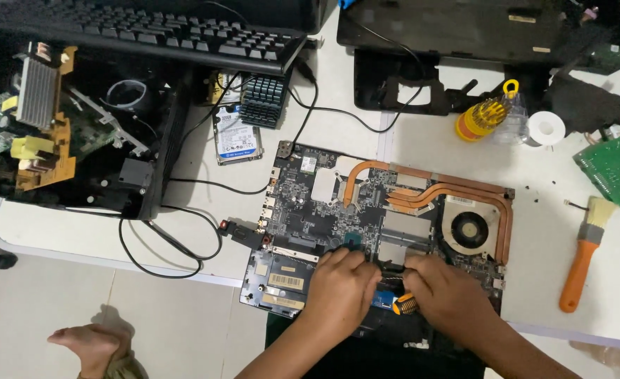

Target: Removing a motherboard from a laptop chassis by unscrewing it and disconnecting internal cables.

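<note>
Both hands are down on the near edge of a laptop motherboard (310,210) that lies flat on the white table (549,245), its front corner hanging a little over the table's edge. The left hand (341,291) rests knuckles-up on the board, fingers curled and pressed close to a dark part in the middle; I cannot tell whether it pinches anything. The right hand (450,295) sits just beside it, closed around a screwdriver (403,303) with an orange and black handle, of which only the butt peeps out between the two hands. The tip is hidden under the fingers.

On the board's right half, copper heat pipes (429,193) curve from the centre to a round cooling fan (470,228). A black cable with a small connector (229,228) trails off the board's left side.

Well to the right lies a paintbrush (582,256) with an orange handle, and beyond it a green circuit board (615,168). Further back stand a yellow screwdriver bit set (482,119) and a roll of white tape (546,128). To the left of the motherboard, a hard drive (238,137) lies label-up below a black keyboard (176,31), beside an opened black case (113,140) with a finned heatsink (37,91). A bare foot (89,344) shows on the tiled floor below.
</note>
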